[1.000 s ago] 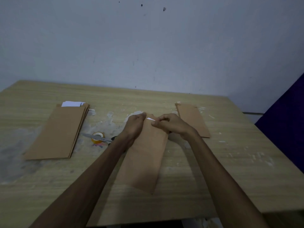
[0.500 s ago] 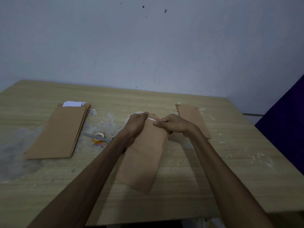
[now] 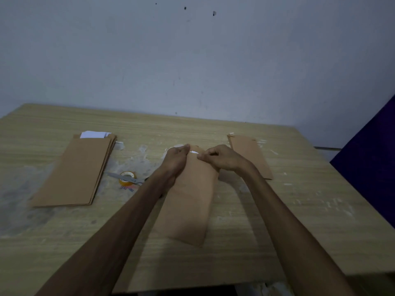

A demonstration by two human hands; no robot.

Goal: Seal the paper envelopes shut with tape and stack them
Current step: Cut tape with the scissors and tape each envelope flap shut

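— Centre of the tabletop [image 3: 277, 231]?
— Brown envelope [image 3: 190, 206] lying flat, far end pinched between left hand [image 3: 178, 158] and right hand [image 3: 220, 157]; each grip narrow, curled onto the paper, a white sliver [image 3: 194, 152] showing between them.
— Off to the left?
— Stack of envelopes [image 3: 74, 171], white sheets [image 3: 94, 134] poking out at its far end. Between stack and left forearm, tape roll [image 3: 127, 178] with scissors [image 3: 126, 177] laid across it.
— Right side?
— Smaller pile [image 3: 251, 157], just beyond the right wrist.
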